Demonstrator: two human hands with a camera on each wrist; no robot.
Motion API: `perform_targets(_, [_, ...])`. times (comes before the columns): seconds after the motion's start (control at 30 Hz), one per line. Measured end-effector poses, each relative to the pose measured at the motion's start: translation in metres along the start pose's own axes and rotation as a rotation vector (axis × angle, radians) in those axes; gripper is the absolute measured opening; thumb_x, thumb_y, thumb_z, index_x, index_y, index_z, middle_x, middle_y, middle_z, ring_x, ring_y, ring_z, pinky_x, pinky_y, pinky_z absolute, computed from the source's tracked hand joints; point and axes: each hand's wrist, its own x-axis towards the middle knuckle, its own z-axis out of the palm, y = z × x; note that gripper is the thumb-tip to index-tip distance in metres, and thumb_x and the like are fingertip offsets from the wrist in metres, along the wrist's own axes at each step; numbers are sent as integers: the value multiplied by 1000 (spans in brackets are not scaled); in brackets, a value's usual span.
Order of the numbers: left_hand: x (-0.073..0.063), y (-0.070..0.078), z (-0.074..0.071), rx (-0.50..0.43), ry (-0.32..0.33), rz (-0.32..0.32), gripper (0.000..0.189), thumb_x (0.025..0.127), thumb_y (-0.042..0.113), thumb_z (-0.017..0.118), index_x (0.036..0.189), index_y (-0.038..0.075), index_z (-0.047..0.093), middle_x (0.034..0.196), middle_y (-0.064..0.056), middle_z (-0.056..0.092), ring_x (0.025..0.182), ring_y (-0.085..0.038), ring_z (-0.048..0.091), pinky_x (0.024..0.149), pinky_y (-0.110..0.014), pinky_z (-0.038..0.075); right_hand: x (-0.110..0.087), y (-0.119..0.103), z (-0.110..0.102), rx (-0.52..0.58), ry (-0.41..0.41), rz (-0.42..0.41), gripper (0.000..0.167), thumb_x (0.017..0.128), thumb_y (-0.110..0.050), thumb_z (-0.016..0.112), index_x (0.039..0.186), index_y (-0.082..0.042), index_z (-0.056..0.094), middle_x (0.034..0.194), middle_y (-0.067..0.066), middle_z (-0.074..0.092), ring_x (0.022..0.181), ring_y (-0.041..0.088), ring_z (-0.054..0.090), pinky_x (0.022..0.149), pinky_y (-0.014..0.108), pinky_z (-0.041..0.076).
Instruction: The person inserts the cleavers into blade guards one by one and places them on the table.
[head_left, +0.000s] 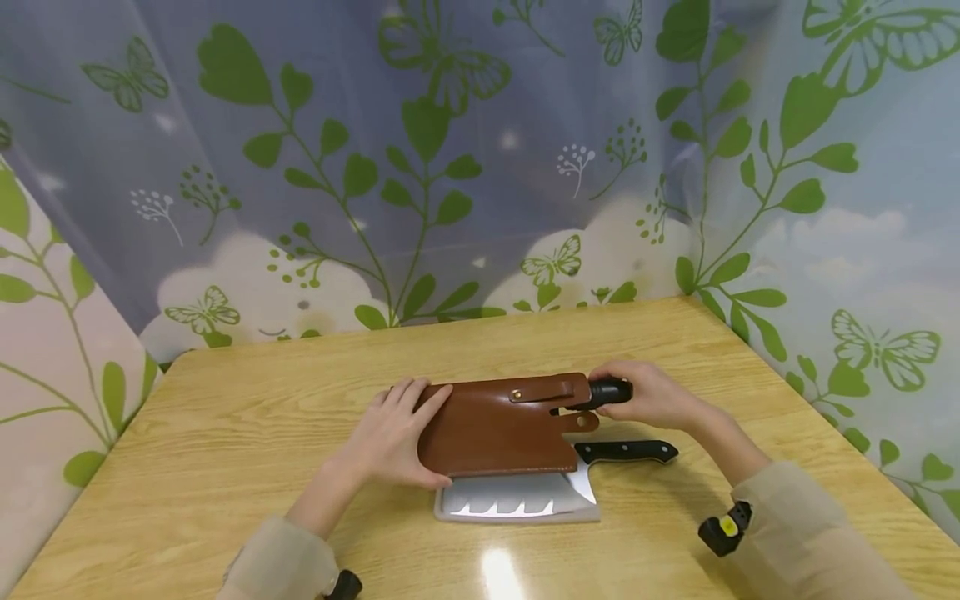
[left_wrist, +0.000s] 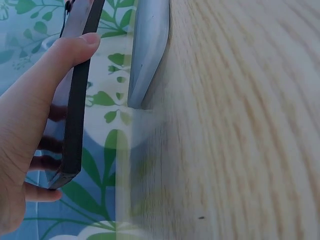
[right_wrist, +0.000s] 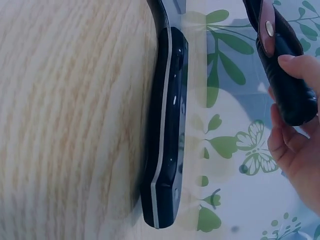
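Note:
A brown leather sheath (head_left: 498,433) encloses the blade of a cleaver, whose black handle (head_left: 611,391) sticks out at its right end. My left hand (head_left: 393,433) grips the sheath's left end, thumb (left_wrist: 82,47) on the near face and fingers round the other side. With thumb and fingers my right hand (right_wrist: 295,95) holds the black handle. Both wrist views show the sheathed cleaver raised above the table. Below it a second cleaver (head_left: 517,497) lies flat, its black riveted handle (right_wrist: 165,135) pointing right and its blade partly hidden by the sheath. A pale edging runs along that blade.
The wooden table (head_left: 277,417) spreads around the cleavers. Behind it and at both sides hangs a curtain (head_left: 480,192) with green leaves and butterflies. On the sheath, one strap (head_left: 543,390) crosses near the handle, and a loose tab (head_left: 583,422) hangs beneath.

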Motion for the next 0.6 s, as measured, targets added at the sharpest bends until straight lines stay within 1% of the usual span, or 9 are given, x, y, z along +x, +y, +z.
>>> perform_targets(0.13, [-2, -1, 0, 8, 8, -3, 114, 56, 78, 62, 145, 13, 32, 134, -21, 39, 122, -41, 39, 89, -54, 40, 1, -1, 0, -39, 27, -17, 37, 80, -10, 71, 114, -2, 60, 107, 11, 61, 87, 19, 55, 69, 30, 48])
perform_targets(0.3, [-5, 0, -1, 11, 12, 0, 114, 56, 78, 62, 144, 13, 33, 134, -21, 40, 122, -40, 40, 88, -54, 41, 2, -4, 2, -79, 64, -19, 36, 77, -10, 74, 110, 0, 61, 104, 13, 62, 85, 20, 56, 67, 31, 48])
perform_targets(0.43, [-5, 4, -2, 10, 16, 20, 114, 56, 78, 62, 144, 12, 33, 133, -21, 40, 121, -39, 40, 87, -54, 41, 1, -6, 4, -81, 64, -7, 38, 77, -10, 75, 110, 0, 60, 104, 14, 61, 85, 20, 57, 65, 29, 49])
perform_targets(0.6, [-3, 6, -1, 13, 15, 13, 114, 55, 78, 62, 144, 12, 33, 133, -21, 40, 121, -38, 40, 87, -53, 42, 1, -8, 3, -57, 61, 9, 39, 78, -9, 74, 112, 1, 59, 106, 15, 60, 86, 21, 57, 65, 29, 49])
